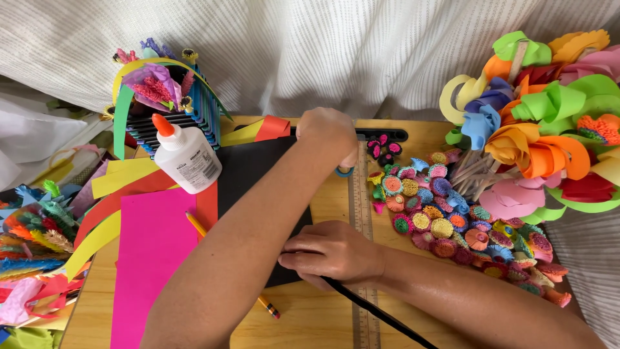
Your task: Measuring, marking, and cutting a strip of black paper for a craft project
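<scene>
- Left hand [327, 134]: reaches across to the far edge of the wooden table [310, 320], clenched around a pair of scissors [381, 135] of which only a black handle loop and a teal loop below the fingers show; the blades are hidden, so their position on the paper cannot be told.
- Right hand [330, 251]: lies flat on the near edge of the black paper sheet [258, 168], fingers pinching a narrow black paper strip [374, 311] that trails toward the viewer beside the metal ruler [363, 213].
- Risk, uneven cut: the strip is thin and long; if the pressing hand slackens, the sheet may slide and the strip may widen, narrow or tear off short.
- Risk, crossed arms: the left forearm lies over the sheet and blocks the view of the cut line, which would favour drift from a straight edge.
- Risk, knocked objects: the white glue bottle [187, 158] with orange cap lies on the paper near the left elbow; a sweep of the arm could push it, or roll the yellow pencil [213, 249] off the pink paper [152, 258].
- Risk, crowding: the small rolled paper flowers [445, 213] lie just beside the ruler and could be swept by the right wrist.
</scene>
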